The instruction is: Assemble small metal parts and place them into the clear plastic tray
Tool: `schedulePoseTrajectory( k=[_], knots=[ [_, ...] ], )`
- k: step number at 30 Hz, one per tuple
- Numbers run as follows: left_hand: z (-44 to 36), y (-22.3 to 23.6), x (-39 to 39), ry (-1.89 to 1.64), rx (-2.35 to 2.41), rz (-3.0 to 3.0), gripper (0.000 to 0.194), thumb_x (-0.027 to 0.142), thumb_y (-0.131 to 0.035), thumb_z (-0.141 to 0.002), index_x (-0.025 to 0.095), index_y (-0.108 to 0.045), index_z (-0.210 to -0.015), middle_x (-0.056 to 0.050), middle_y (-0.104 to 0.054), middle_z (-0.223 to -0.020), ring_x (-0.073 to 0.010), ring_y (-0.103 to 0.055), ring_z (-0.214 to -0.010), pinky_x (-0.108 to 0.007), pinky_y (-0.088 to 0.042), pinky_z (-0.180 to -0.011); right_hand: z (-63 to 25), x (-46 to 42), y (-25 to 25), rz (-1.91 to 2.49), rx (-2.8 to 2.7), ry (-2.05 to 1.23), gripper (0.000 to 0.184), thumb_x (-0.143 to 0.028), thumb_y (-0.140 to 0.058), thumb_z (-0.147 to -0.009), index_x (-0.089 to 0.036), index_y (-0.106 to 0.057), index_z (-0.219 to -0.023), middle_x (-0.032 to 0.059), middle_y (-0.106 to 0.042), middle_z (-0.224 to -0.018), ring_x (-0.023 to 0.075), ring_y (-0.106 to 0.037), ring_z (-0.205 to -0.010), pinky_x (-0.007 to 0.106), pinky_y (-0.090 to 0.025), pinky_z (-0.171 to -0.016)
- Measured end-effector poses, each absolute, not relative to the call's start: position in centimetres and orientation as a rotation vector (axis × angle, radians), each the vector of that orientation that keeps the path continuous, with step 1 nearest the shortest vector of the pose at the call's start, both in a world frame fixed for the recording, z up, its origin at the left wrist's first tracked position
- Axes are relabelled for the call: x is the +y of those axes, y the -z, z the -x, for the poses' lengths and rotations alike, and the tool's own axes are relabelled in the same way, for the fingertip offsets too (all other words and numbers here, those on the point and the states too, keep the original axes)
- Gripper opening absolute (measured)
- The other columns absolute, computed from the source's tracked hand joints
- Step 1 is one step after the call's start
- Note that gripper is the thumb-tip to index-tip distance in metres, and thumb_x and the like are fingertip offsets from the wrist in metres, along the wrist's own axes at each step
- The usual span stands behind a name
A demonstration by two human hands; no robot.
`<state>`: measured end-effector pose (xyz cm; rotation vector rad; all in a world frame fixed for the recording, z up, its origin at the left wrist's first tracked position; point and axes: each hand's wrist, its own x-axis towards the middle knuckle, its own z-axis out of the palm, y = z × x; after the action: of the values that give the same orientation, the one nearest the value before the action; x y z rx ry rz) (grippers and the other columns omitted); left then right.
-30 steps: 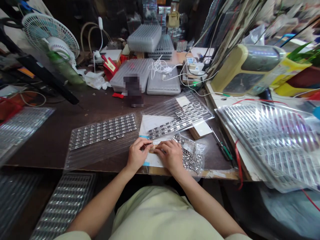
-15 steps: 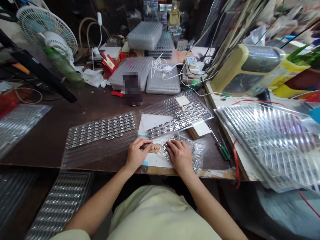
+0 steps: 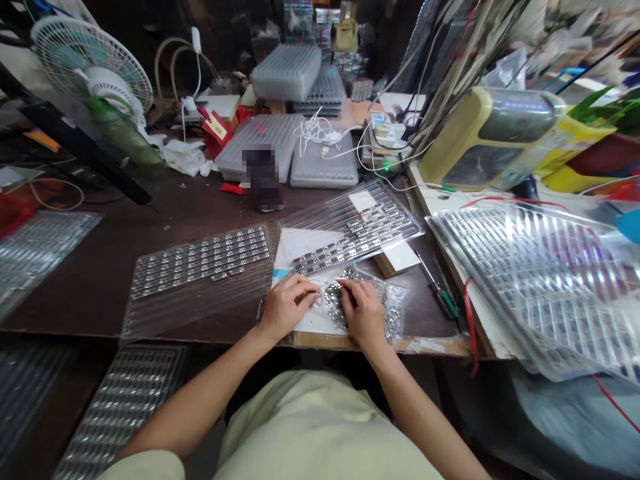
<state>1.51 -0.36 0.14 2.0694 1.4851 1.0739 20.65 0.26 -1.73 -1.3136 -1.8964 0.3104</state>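
My left hand [image 3: 287, 308] rests on a white paper sheet [image 3: 300, 320], its fingertips pinched together at the edge of a heap of small silver metal parts [image 3: 335, 300]. Whether it holds a part is too small to tell. My right hand [image 3: 363, 313] is pressed into that heap, on a clear plastic bag [image 3: 393, 313]. Left of my hands lies a clear blister tray [image 3: 197, 273] with rows of metal parts. Another such tray [image 3: 357, 230] lies beyond the paper.
Large clear trays of parts [image 3: 530, 280] lie on the right, beside a green-handled screwdriver [image 3: 443, 300]. Stacked plastic trays [image 3: 287, 73], white cables [image 3: 320, 130] and a fan [image 3: 90, 67] stand at the back. More trays lie below the table's front edge [image 3: 150, 337].
My right hand has moved rightward, away from my left hand, and into the heap of parts. My left hand has shifted slightly right, and the view has drifted a little.
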Motion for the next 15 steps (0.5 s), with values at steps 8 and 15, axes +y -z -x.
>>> schedulePoseTrajectory(
  k=[8, 15],
  knots=[
    [-2.1, 1.0, -0.5, -0.979, 1.498, -2.133, 0.01, 0.023, -0.065, -0.082, 0.023, -0.072, -0.089, -0.003, -0.066, -0.085, -0.0161, -0.061, -0.084, -0.029, -0.049, -0.078, -20.6, 0.3, 1.8, 1.28, -1.929, -0.375, 0.016, -0.021, -0.046, -0.093, -0.021, -0.062, -0.095, 0.006, -0.065, -0.091, 0.0201, -0.056, -0.088, 0.035, -0.046, -0.08],
    [-2.1, 1.1, -0.4, -0.968, 1.485, -2.096, 0.009, 0.021, -0.067, -0.08, 0.023, -0.073, -0.087, -0.003, -0.068, -0.086, -0.0161, -0.062, -0.082, -0.03, -0.049, -0.078, -20.7, 0.3, 1.9, 1.274, -1.922, -0.372, 0.017, -0.021, -0.046, -0.093, -0.02, -0.063, -0.098, 0.0063, -0.066, -0.093, 0.0195, -0.057, -0.088, 0.034, -0.046, -0.08]
  ],
)
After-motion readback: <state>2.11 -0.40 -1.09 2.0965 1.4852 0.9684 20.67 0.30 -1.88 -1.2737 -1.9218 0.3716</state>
